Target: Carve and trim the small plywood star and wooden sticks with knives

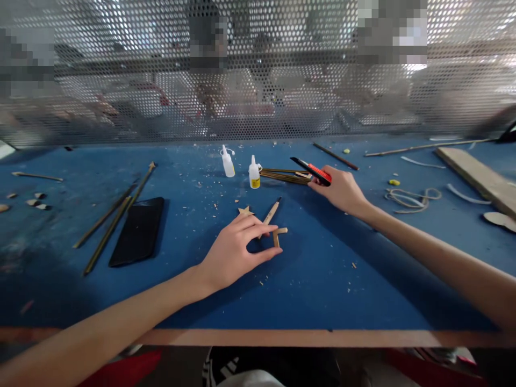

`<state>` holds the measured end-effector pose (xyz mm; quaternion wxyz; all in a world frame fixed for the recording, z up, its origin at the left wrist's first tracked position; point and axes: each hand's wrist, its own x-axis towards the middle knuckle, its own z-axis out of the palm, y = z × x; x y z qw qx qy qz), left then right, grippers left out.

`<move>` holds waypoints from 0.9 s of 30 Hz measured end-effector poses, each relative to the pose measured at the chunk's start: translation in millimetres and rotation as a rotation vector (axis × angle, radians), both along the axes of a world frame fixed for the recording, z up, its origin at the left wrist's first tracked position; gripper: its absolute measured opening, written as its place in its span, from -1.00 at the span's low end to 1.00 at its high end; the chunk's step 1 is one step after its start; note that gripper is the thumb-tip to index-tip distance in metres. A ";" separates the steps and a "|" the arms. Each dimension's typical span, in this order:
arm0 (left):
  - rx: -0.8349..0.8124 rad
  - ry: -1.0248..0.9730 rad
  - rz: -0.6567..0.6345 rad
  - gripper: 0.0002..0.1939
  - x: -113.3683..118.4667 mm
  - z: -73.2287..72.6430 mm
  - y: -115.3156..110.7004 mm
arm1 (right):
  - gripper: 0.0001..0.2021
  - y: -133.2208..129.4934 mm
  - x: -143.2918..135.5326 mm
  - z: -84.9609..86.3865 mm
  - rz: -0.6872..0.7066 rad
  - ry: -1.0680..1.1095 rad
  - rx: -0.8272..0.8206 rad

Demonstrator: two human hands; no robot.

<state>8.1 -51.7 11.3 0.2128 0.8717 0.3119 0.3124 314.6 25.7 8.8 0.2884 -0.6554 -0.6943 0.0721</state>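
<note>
Between the thumb and fingers of my left hand (237, 247) is a small L-shaped wooden piece (276, 237), just above the blue tabletop. My right hand (342, 188) grips a red and black utility knife (318, 173), its dark tip pointing up and left. A wooden stick with a dark tip (271, 212) lies just beyond my left fingers. Partly behind that hand shows a small wooden star (245, 210). Two white glue bottles stand farther back, one (228, 162) left of the other (254, 174). A bundle of thin brown sticks (282, 175) reaches toward my right hand.
A black phone (137, 231) lies at left beside long thin sticks (116, 220). To the right are a coil of string (415, 200) and a wooden board (479, 180). A perforated metal screen (258, 102) closes off the back, with people blurred behind it.
</note>
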 end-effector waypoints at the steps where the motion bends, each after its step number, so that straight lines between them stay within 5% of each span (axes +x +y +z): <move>1: 0.002 -0.002 -0.002 -0.64 0.0 0.3 -0.1 | -0.79 -1.0 -1.7 -0.6 0.001 0.004 0.002; 20: 0.111 0.100 0.041 -0.60 -1.6 -3.0 -2.0 | -0.74 -43.5 -26.3 7.4 0.117 -0.056 0.067; 27: 0.308 0.178 0.097 -0.55 3.7 -8.3 -4.8 | -0.68 -90.5 -30.6 20.2 0.225 0.202 -0.330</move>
